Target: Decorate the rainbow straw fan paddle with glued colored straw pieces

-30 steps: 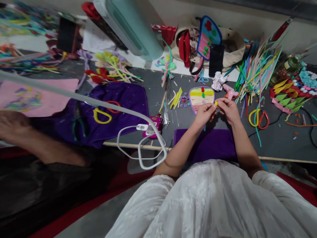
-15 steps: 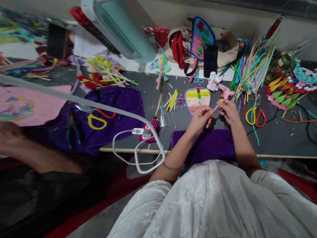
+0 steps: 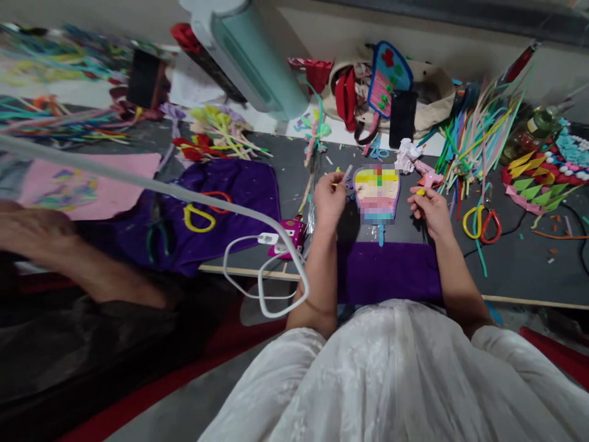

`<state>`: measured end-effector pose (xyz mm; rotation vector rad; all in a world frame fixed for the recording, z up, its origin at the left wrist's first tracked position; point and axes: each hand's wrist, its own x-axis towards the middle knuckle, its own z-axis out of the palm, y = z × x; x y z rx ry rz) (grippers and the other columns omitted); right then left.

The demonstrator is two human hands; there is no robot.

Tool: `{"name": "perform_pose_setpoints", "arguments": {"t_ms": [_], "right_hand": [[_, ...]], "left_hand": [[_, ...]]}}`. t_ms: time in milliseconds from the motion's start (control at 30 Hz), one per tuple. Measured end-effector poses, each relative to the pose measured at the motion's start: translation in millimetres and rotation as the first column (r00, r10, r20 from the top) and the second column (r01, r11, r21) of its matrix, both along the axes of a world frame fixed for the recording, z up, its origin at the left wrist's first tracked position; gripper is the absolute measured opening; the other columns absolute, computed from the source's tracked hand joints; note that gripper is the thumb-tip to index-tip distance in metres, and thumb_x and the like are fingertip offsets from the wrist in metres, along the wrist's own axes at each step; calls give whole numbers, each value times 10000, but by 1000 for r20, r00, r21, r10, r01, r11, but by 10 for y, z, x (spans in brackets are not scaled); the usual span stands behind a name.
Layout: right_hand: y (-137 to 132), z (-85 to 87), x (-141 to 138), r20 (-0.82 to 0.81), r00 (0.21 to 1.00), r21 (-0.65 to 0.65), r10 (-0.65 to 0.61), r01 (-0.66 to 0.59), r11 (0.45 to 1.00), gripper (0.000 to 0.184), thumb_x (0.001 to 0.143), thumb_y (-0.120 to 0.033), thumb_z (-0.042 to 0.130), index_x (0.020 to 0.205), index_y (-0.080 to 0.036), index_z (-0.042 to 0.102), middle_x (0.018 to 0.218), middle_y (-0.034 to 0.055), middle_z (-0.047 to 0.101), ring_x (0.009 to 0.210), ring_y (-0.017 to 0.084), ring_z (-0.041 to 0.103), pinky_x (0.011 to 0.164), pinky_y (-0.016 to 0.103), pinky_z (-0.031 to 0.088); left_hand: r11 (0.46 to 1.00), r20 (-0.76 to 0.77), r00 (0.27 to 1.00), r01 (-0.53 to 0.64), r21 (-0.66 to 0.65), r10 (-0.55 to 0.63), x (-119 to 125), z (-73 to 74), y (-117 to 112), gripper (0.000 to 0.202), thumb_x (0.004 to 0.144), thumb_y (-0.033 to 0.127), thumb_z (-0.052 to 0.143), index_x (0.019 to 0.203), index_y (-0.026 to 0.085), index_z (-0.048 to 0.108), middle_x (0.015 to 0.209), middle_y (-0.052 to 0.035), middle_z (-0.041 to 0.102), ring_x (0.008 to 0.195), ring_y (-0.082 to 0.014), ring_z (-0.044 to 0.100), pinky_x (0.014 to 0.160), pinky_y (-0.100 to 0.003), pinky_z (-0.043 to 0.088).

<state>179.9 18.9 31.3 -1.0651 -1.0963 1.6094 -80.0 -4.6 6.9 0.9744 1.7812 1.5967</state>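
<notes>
L hand [image 3: 329,199] now farther from R hand [image 3: 433,212] w/ yellow bit [image 3: 420,192]

At the far side, we observed a teal case [image 3: 257,67] left of a cream bag [image 3: 435,120]. We noted a black phone [image 3: 402,120] in front of the bag, a glass jar [image 3: 537,129] at far right, and, at left, pliers [image 3: 157,218] on a purple cloth [image 3: 260,184].
</notes>
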Motion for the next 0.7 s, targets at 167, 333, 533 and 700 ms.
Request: {"name": "perform_pose_setpoints", "arguments": {"t_ms": [167, 333, 533, 700], "right_hand": [[-82, 33, -91, 49, 996, 45, 73, -75, 996, 353, 726, -455, 810, 946, -204, 695, 757, -3, 708, 569, 85, 569, 425, 172, 400], [-271, 64, -306, 30, 982, 22, 184, -185, 983, 459, 710, -624, 800, 859, -217, 649, 820, 31, 735, 659, 130, 649, 450, 193, 447], [-411, 133, -403, -30, 983, -75, 181, -183, 980, 535, 675, -626, 833, 986, -209, 706, 616, -71, 556, 462, 50, 398, 394, 179, 247], [-346, 216, -223, -31, 989, -90, 145, -147, 985, 421, 690, -565, 838, 836, -197, 694, 613, -69, 537, 448, 35, 294, 404, 195, 171]], "left_hand": [[998, 327, 945, -23, 65, 0, -98, 147, 101, 161, 741, 119, 751, 878, 197, 718, 744, 4, 671, 550, -87, 519, 472, -211, 365], [973, 689, 719, -80, 216, -94, 298, 405, 248, 235, 768, 102, 769, 941, 210, 652, 813, 13, 703, 592, -69, 579, 482, -180, 409], [969, 794, 584, -51, 242, -168, 867, 530, 411, 179, 856, 89, 732, 939, 204, 623, 829, 7, 697, 667, -72, 626, 626, -182, 527], [949, 715, 654, 18, 314, -248, 1139, 529, 365, 174, 871, 194, 765, 1002, 215, 652, 961, -22, 708, 865, -118, 681, 816, -257, 591]]}}
